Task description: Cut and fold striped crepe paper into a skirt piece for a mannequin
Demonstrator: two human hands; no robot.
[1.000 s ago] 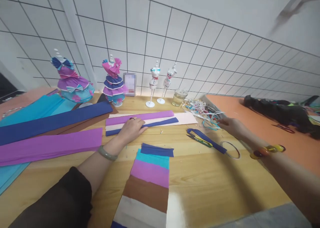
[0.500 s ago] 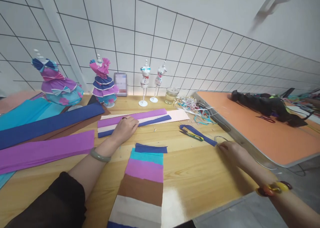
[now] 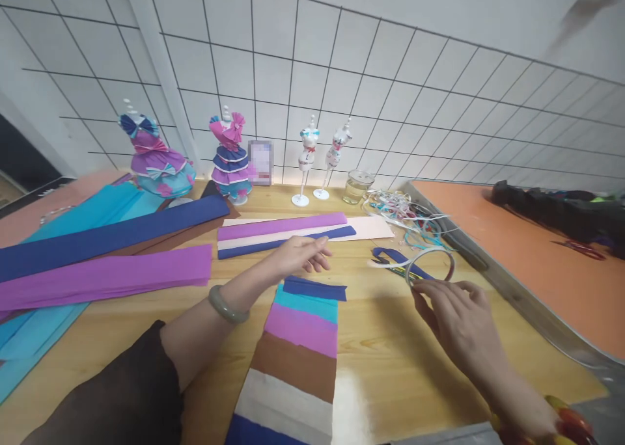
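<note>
Between its thumb and fingers my right hand (image 3: pixel 461 318) pinches a thin roll of tape (image 3: pixel 451 266), a narrow ring with a pale loose end reaching left. Beyond the roll, a strip of dark blue crepe paper (image 3: pixel 389 255) and thread snips (image 3: pixel 398 269) lie on the table, partly hidden by it. My left hand (image 3: pixel 305 255) hovers with fingers apart, holding nothing. Behind it lie purple, white and dark blue strips (image 3: pixel 293 222) on a pale pink sheet (image 3: pixel 368 227). Just in front is a short dark blue piece (image 3: pixel 315 289) at the top of a striped crepe paper panel (image 3: pixel 305 367).
Two mannequins in paper dresses (image 3: pixel 156 165) (image 3: pixel 230 165) and two bare-skirted mannequins (image 3: pixel 307 152) (image 3: pixel 336 149) stand at the back. A glass of liquid (image 3: pixel 359 188) is beside tangled ribbons (image 3: pixel 405 211). Long crepe strips (image 3: pixel 122 230) cover the left. An orange surface (image 3: pixel 512 256) borders the right.
My right hand has lifted the roll of tape off the table and moved left. My left hand has left the paper strips and come right, its fingers apart. The view has shifted left.
</note>
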